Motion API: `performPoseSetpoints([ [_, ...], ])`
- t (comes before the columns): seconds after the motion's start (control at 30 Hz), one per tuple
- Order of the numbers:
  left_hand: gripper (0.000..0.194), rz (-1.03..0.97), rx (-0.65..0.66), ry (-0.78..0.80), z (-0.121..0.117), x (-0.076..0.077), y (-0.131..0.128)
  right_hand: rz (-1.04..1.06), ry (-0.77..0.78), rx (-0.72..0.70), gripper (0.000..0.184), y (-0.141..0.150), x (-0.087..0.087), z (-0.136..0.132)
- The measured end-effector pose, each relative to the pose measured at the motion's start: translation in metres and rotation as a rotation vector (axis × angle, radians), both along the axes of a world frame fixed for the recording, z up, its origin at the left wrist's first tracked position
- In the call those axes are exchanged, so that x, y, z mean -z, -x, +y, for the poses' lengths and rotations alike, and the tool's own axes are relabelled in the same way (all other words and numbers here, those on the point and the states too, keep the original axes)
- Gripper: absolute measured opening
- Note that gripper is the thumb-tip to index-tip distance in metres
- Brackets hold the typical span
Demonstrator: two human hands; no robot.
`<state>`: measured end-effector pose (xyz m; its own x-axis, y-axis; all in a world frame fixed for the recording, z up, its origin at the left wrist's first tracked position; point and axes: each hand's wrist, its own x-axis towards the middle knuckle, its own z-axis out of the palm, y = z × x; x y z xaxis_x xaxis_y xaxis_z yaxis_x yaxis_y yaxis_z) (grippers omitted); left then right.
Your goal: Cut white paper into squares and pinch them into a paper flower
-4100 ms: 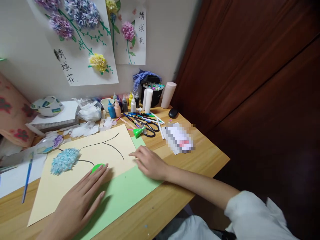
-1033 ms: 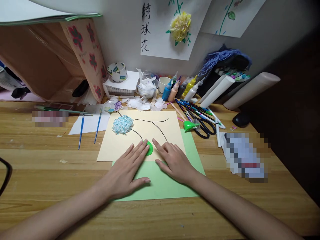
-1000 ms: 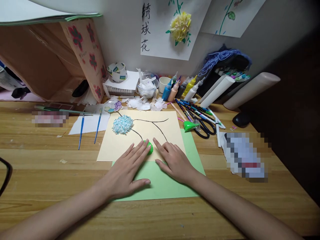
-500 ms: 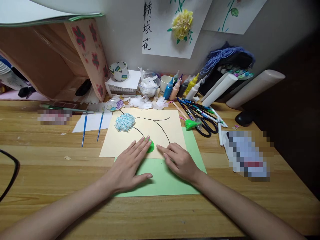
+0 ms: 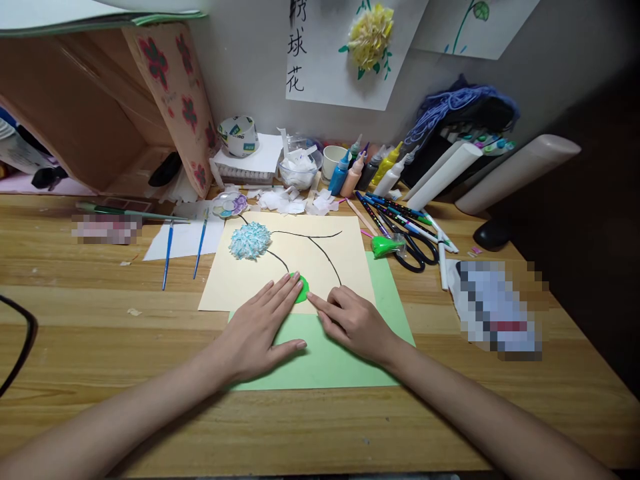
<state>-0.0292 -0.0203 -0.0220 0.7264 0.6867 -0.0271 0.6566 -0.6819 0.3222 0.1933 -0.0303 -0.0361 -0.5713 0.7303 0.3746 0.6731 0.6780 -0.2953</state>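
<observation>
My left hand (image 5: 263,327) lies flat, its fingertips covering part of a bright green clay disc (image 5: 303,291) on the cream paper (image 5: 320,263). The thumb is spread over the light green sheet (image 5: 320,363) underneath. My right hand (image 5: 356,320) has its index finger stretched out, the tip at the disc's right edge; its other fingers are curled and no object shows in them. Thin black stem lines run across the cream paper. A fluffy pale-blue paper flower (image 5: 250,241) sits on its upper left.
Behind the paper are paper scraps (image 5: 280,200), paint bottles (image 5: 353,175) and a tape roll (image 5: 239,136). To the right lie pens, black scissors (image 5: 411,260), a bag of green clay (image 5: 387,247) and a black mouse (image 5: 493,235). Two blue brushes (image 5: 169,257) rest at left.
The view has swung round since the oldest frame. My right hand has come in beside the left; its index finger now reaches the green disc's edge. My left hand stays on the disc.
</observation>
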Motion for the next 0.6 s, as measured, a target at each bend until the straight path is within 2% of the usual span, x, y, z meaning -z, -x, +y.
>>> performPoseSetpoints([
  [0.43, 0.078, -0.024, 0.003, -0.029, -0.0021, -0.0006, 0.0014, -0.079, -0.010, 0.014, 0.035, 0.0023, -0.0006, 0.0002],
  [0.6, 0.071, -0.015, 0.076, -0.081, -0.0053, -0.0030, 0.0024, -0.114, 0.019, 0.025, 0.033, 0.0022, -0.0014, 0.0008],
])
